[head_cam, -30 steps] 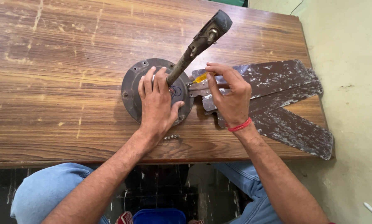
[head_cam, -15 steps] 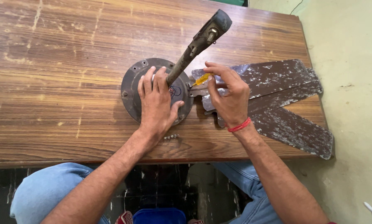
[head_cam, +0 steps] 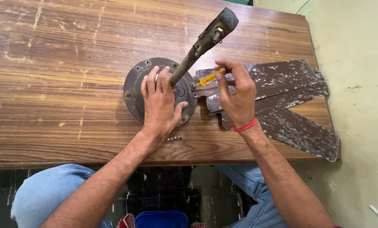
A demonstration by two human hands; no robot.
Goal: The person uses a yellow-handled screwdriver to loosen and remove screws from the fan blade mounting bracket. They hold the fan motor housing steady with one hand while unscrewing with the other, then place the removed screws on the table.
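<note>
Ceiling fan motor housing point(head_cam: 135, 90) sits flat on the wooden table point(head_cam: 62, 63), near the front edge, roughly mid-table. Downrod point(head_cam: 197, 46) rises from its centre and leans up and to the right, toward the camera. Left hand point(head_cam: 160, 103) lies palm-down on top of the housing, fingers spread around the rod base, thumb out to the right — pressing flat, not wrapped around anything. Right hand point(head_cam: 236, 95) is closed on a yellow-handled screwdriver point(head_cam: 209, 77), pinched between thumb and fingers; the tip points left at the spot where a blade bracket meets the housing rim. A red band point(head_cam: 246, 126) is on the right wrist. Three fan blades point(head_cam: 290, 101), dark brown with flaking paint, fan out to the right of the housing, stacked and overlapping, with the outer ends overhanging the table's right edge. A few small loose screws point(head_cam: 175, 137) lie on the table just below the left wrist. Blue jeans on both knees show under the table edge, with a blue container point(head_cam: 161, 219) on the floor between them.
</note>
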